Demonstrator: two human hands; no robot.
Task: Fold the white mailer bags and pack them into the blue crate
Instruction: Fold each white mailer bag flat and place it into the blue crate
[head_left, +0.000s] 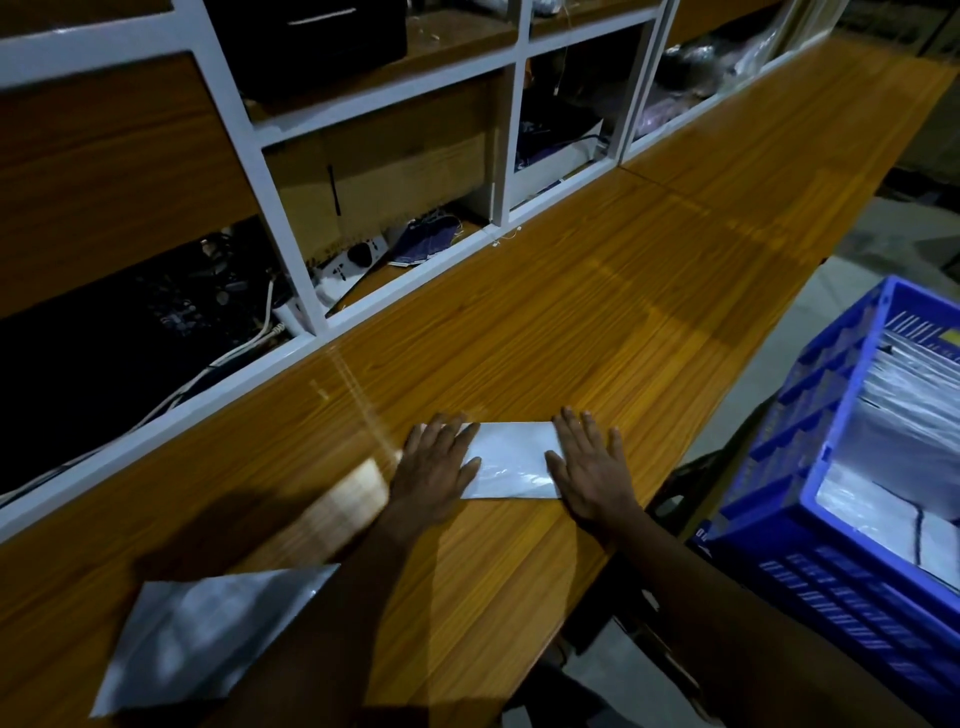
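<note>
A folded white mailer bag (511, 460) is pressed flat by both hands, left hand (434, 467) and right hand (592, 470), fingers straight. The surface (597, 312) is left bare toward upper right; the blue crate (810, 467) is kept beyond its right edge.

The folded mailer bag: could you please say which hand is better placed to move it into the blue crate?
Probably the right hand: it presses the right end of the folded mailer bag, nearest the blue crate; the left hand lies opposite.
</note>
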